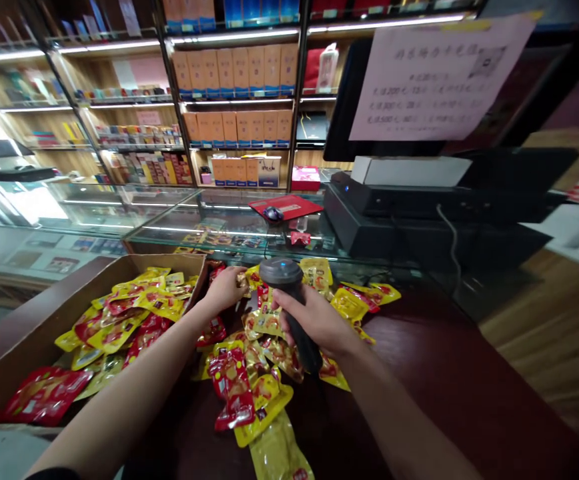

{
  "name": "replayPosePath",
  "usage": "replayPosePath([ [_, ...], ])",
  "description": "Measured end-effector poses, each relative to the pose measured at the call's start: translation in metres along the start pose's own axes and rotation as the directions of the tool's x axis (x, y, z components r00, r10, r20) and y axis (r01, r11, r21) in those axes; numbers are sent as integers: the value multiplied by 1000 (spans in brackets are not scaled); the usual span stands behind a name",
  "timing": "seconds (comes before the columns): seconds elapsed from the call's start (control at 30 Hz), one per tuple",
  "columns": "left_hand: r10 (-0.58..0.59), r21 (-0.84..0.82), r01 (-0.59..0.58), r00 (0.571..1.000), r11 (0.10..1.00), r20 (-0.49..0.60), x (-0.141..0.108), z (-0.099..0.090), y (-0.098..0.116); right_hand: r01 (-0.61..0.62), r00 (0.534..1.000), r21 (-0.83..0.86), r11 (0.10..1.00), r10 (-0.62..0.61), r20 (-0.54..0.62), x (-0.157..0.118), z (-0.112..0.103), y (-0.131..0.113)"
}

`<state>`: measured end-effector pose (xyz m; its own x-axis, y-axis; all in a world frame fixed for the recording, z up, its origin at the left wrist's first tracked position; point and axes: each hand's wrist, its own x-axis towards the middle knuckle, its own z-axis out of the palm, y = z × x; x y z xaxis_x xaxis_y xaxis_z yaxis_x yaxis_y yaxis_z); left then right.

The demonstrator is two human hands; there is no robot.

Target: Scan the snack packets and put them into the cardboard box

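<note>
My right hand (319,320) is wrapped round the handle of a black barcode scanner (280,270), whose head shows a small blue light. Beyond the right rim of the cardboard box, my left hand (225,288) is closed on a small gold snack packet (243,285), mostly hidden by the fingers. Below both hands, a loose pile of yellow, gold and red snack packets (264,323) spreads over the dark counter. More packets (129,307) fill the open cardboard box (14,353), and my left forearm passes over its near right side.
A glass display counter (164,220) runs behind the pile, with a red mouse mat (294,207) and a mouse (273,213) on top. Black till equipment (384,227) stands at right under a screen bearing a paper notice (434,80). Stocked shelves (234,100) line the back wall.
</note>
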<state>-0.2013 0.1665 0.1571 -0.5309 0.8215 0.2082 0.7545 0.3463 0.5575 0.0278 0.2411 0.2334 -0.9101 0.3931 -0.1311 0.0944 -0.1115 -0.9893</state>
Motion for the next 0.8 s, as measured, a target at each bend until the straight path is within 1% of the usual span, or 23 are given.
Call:
replayPosePath([
  [0.03, 41, 145, -45, 999, 988, 27, -3, 3, -2, -2, 1000, 1, 1000, 2, -6, 1, 0, 2],
  [0.07, 60, 263, -79, 995, 962, 79, -6, 4, -4, 0, 1000, 0, 1000, 0, -9, 3, 0, 3],
  [0.13, 34, 404, -112, 980, 908, 195, -11, 6, -7, 6, 1000, -3, 1000, -6, -11, 5, 0, 6],
  [0.17, 14, 442, -120, 972, 889, 234, -12, 6, -7, 4, 1000, -8, 1000, -4, -13, 6, 0, 8],
  [0.23, 10, 492, -145, 964, 858, 267, -14, 4, -5, -12, 1000, -21, 1000, 11, -17, 8, 2, 10],
  [0.4, 54, 602, -203, 965, 772, 257, -17, 1, 4, -60, 998, -41, 997, 59, -29, 11, 5, 17],
  [0.53, 94, 630, -261, 954, 731, 286, -19, 5, 5, -64, 997, -98, 993, 61, -38, 11, 7, 19],
  [0.63, 147, 618, -283, 954, 733, 262, -18, 7, 3, -53, 998, -96, 994, 50, -33, 9, 8, 17],
  [0.7, 185, 550, -303, 948, 778, 260, -16, 4, -1, -53, 998, -87, 995, 51, -28, 8, 8, 14],
  [0.73, 189, 483, -310, 940, 819, 282, -15, 1, -3, -54, 998, -86, 995, 52, -27, 7, 8, 13],
  [0.8, 190, 291, -292, 923, 911, 334, -12, -5, -8, -56, 998, -91, 994, 54, -29, 6, 8, 11],
])
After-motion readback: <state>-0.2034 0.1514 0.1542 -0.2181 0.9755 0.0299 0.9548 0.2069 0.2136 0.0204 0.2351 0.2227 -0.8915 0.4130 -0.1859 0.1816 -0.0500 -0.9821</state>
